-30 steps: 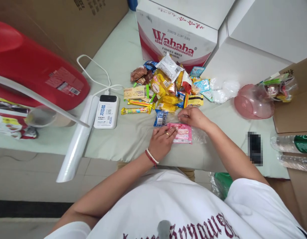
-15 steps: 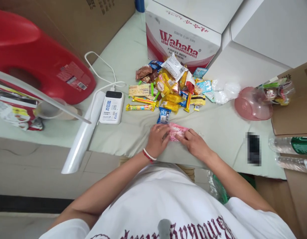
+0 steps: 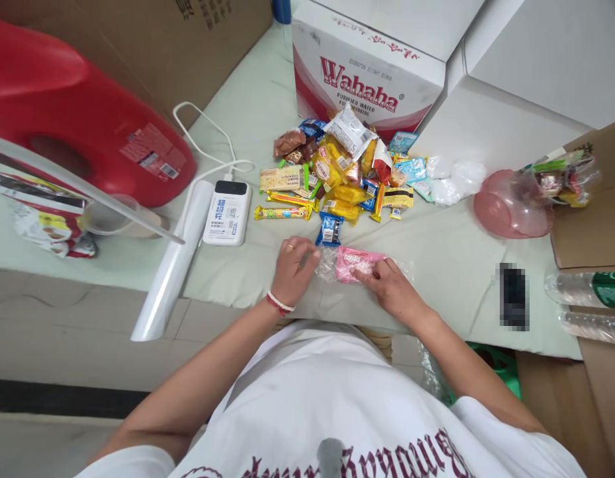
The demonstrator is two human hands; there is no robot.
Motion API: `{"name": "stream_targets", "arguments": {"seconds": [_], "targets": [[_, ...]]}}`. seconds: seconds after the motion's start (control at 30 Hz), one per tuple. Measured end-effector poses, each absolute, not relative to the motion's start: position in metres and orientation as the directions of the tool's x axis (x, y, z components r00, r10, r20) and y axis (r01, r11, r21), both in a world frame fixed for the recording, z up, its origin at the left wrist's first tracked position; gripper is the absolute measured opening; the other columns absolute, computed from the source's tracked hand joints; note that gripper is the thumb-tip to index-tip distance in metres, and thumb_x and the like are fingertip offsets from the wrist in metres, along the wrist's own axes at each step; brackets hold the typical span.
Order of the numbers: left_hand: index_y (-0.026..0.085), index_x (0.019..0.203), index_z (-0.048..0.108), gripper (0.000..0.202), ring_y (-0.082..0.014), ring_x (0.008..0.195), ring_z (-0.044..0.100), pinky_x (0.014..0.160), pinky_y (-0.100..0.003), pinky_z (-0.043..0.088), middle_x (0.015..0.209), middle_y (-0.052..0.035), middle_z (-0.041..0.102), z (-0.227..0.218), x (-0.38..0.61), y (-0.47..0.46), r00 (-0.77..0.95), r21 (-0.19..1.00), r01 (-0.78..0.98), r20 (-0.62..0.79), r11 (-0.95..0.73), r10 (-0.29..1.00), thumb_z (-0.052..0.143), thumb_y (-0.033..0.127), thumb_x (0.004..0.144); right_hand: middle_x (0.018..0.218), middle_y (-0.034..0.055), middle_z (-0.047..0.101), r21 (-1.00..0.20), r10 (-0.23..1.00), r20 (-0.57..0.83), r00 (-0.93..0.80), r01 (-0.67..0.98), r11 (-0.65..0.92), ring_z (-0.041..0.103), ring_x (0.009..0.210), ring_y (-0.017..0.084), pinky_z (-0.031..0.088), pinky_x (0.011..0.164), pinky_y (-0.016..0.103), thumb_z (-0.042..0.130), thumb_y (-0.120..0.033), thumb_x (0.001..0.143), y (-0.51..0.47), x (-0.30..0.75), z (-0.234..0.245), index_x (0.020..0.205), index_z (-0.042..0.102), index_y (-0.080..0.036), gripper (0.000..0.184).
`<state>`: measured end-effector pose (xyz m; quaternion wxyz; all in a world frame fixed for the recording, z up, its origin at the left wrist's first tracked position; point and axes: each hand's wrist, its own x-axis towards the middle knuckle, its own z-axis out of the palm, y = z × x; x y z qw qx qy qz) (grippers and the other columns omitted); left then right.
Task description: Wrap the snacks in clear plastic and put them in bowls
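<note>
One of my fingers, on the right hand (image 3: 398, 291), presses the pink packet (image 3: 356, 259), flat on the cloth (image 3: 267, 262) near the blue wrapper (image 3: 330, 230); my knuckles cover its right part, so I cannot tell if I pinch it. My left hand (image 3: 292, 269) curls narrowly beside clear film (image 3: 326, 264); whether it grips is unclear. The red jug (image 3: 88, 113) is cut off leftward.

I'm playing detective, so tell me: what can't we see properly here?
In the head view:
Pink packet: partly covered by the right hand.
Snack pile: lower pieces buried under upper ones.
Red jug: cut off by the left edge.
Dark thing on the right: blurred into squares.
</note>
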<state>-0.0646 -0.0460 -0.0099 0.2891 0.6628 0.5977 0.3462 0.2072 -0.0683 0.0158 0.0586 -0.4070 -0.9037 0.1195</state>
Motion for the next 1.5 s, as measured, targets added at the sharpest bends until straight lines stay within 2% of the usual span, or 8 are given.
{"name": "stream_targets", "arguments": {"seconds": [0.13, 0.43, 0.67, 0.8, 0.93, 1.17, 1.33, 1.5], "targets": [[0.020, 0.105, 0.072, 0.034, -0.0405, 0.133, 0.047, 0.105, -0.058, 0.044, 0.141, -0.0175, 0.059, -0.010, -0.049, -0.056, -0.059, 0.626, 0.780, 0.099, -0.016, 0.993, 0.077, 0.043, 0.079, 0.094, 0.0078, 0.051, -0.291, 0.766, 0.020, -0.643, 0.729, 0.619, 0.044, 0.089, 0.023, 0.043, 0.077, 0.033, 0.044, 0.000, 0.094, -0.071, 0.209, 0.016, 0.143, 0.063, -0.030, 0.061], [0.022, 0.085, 0.068, 0.016, -0.0189, 0.080, 0.065, 0.078, -0.033, 0.054, 0.084, -0.0033, 0.069, 0.033, -0.022, -0.070, 0.101, 0.808, 0.581, 0.049, -0.099, 0.994, 0.055, 0.024, 0.094, 0.094, 0.0081, 0.051, -0.333, 0.776, 0.017, -0.630, 0.729, 0.599, 0.044, 0.091, 0.024, 0.043, 0.078, 0.033, 0.043, -0.003, 0.096, -0.074, 0.203, 0.014, 0.134, 0.069, -0.030, 0.053], [0.015, 0.116, 0.070, 0.026, -0.0299, 0.105, 0.063, 0.088, -0.046, 0.051, 0.119, -0.0175, 0.070, 0.001, 0.023, -0.074, 0.416, 0.393, 0.783, 0.243, -0.481, 0.876, 0.052, 0.020, 0.099, 0.103, 0.0099, 0.062, -0.619, 0.888, 0.131, -0.441, 0.663, 0.421, 0.057, 0.097, 0.024, 0.050, 0.087, 0.038, 0.043, -0.025, 0.105, -0.081, 0.220, 0.014, 0.133, 0.065, -0.023, 0.035], [0.020, 0.118, 0.070, 0.027, -0.0284, 0.101, 0.064, 0.081, -0.045, 0.047, 0.119, -0.0162, 0.071, -0.009, 0.023, -0.081, 0.455, 0.244, 0.818, 0.278, -0.520, 0.846, 0.050, 0.016, 0.100, 0.118, 0.0176, 0.058, -0.430, 0.973, 0.226, -0.049, 0.891, 0.145, 0.052, 0.113, 0.034, 0.048, 0.098, 0.055, 0.062, -0.038, 0.097, -0.086, 0.239, 0.003, 0.136, 0.063, -0.020, 0.043], [0.023, 0.113, 0.070, 0.024, -0.0289, 0.127, 0.059, 0.099, -0.048, 0.042, 0.123, -0.0129, 0.071, -0.005, 0.021, -0.079, 0.465, 0.209, 0.815, 0.321, -0.541, 0.825, 0.050, 0.016, 0.101, 0.139, 0.0201, 0.052, -0.416, 0.981, 0.192, -0.040, 0.902, 0.118, 0.045, 0.131, 0.039, 0.041, 0.107, 0.061, 0.064, -0.034, 0.093, -0.089, 0.254, 0.003, 0.106, 0.070, -0.020, 0.020], [0.019, 0.115, 0.067, 0.028, -0.0277, 0.128, 0.059, 0.090, -0.047, 0.047, 0.128, -0.0128, 0.070, 0.000, 0.024, -0.074, 0.589, 0.157, 0.766, 0.217, -0.623, 0.779, 0.043, 0.013, 0.103, 0.067, -0.0021, 0.059, -0.733, 0.982, -0.187, 0.006, 0.665, -0.143, 0.054, 0.061, 0.015, 0.044, 0.061, 0.027, 0.064, -0.038, 0.091, -0.067, 0.229, 0.051, 0.086, 0.060, -0.022, 0.017], [0.014, 0.129, 0.066, 0.034, -0.0296, 0.136, 0.056, 0.114, -0.054, 0.036, 0.132, -0.0164, 0.069, -0.003, 0.020, -0.078, 0.588, 0.233, 0.727, 0.276, -0.647, 0.760, 0.045, 0.016, 0.102, 0.081, 0.0025, 0.068, -0.716, 0.989, -0.110, -0.097, 0.699, -0.011, 0.062, 0.074, 0.017, 0.047, 0.072, 0.029, 0.056, -0.027, 0.094, -0.046, 0.175, 0.044, 0.089, 0.066, -0.020, 0.013], [0.019, 0.125, 0.069, 0.038, -0.0257, 0.131, 0.059, 0.120, -0.053, 0.035, 0.133, -0.0127, 0.070, -0.010, -0.009, -0.074, 0.466, 0.612, 0.562, 0.322, -0.556, 0.824, 0.043, 0.019, 0.099, 0.100, 0.0106, 0.065, -0.640, 0.971, 0.051, -0.235, 0.738, 0.212, 0.063, 0.094, 0.023, 0.051, 0.088, 0.035, 0.043, -0.021, 0.101, -0.055, 0.160, 0.021, 0.110, 0.069, -0.018, 0.027]]}}
